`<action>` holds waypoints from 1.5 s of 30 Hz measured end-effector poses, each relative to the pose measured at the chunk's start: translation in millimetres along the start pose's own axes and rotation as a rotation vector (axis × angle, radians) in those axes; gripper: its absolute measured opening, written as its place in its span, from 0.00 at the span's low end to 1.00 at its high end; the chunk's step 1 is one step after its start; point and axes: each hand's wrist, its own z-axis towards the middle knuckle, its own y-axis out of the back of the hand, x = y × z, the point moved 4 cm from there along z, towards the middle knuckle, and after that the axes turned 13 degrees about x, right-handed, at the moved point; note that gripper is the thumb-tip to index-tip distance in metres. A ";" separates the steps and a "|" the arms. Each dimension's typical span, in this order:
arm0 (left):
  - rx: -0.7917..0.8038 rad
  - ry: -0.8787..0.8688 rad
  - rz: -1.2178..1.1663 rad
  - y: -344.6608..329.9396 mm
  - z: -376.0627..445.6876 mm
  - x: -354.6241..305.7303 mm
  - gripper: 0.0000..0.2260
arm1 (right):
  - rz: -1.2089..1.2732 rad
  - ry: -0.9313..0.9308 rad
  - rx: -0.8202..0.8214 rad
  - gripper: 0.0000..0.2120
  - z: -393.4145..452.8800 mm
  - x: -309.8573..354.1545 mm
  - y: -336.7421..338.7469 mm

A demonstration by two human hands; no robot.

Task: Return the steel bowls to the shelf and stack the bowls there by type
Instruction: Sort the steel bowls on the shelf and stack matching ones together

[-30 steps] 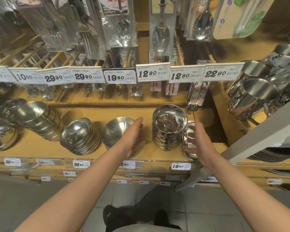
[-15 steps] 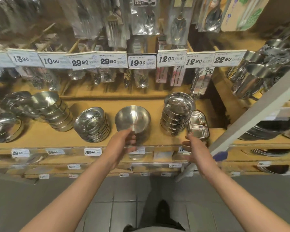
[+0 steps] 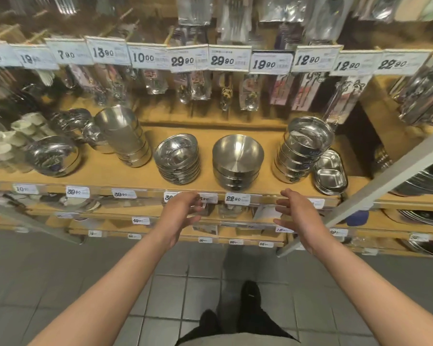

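Observation:
On the wooden shelf (image 3: 125,176) stand several stacks of steel bowls. A stack of plain deep bowls (image 3: 237,162) is in the middle, a stack of shallow shiny bowls (image 3: 177,158) left of it, and a tall stack of lidded round bowls (image 3: 303,151) to the right. Further left lean a tilted stack of deep bowls (image 3: 124,136) and a single wide bowl (image 3: 53,156). My left hand (image 3: 183,213) and my right hand (image 3: 298,213) hover empty in front of the shelf edge, below the plain stack, fingers loosely curled.
Small divided steel trays (image 3: 330,174) sit at the right end of the shelf. Packaged cutlery hangs above behind price tags (image 3: 229,59). A grey slanted rack post (image 3: 375,181) crosses on the right. Lower shelves hold plates (image 3: 425,216). Tiled floor and my shoes (image 3: 251,295) are below.
Both hands have drawn back from the shelf and now hold nothing; the left hand has let go of the plain bowl stack. The view has pulled back and shifted left.

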 end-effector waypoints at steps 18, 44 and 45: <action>0.054 0.005 -0.039 -47.4 114.0 -30.6 0.13 | 0.111 0.046 0.158 0.27 96.2 38.6 -40.4; 0.101 0.202 -0.022 6.6 90.2 -7.7 0.11 | 0.041 -0.117 0.125 0.09 94.0 2.6 -60.3; 0.087 0.230 -0.002 20.7 84.9 -5.3 0.10 | 0.010 -0.118 0.166 0.09 90.9 3.4 -72.2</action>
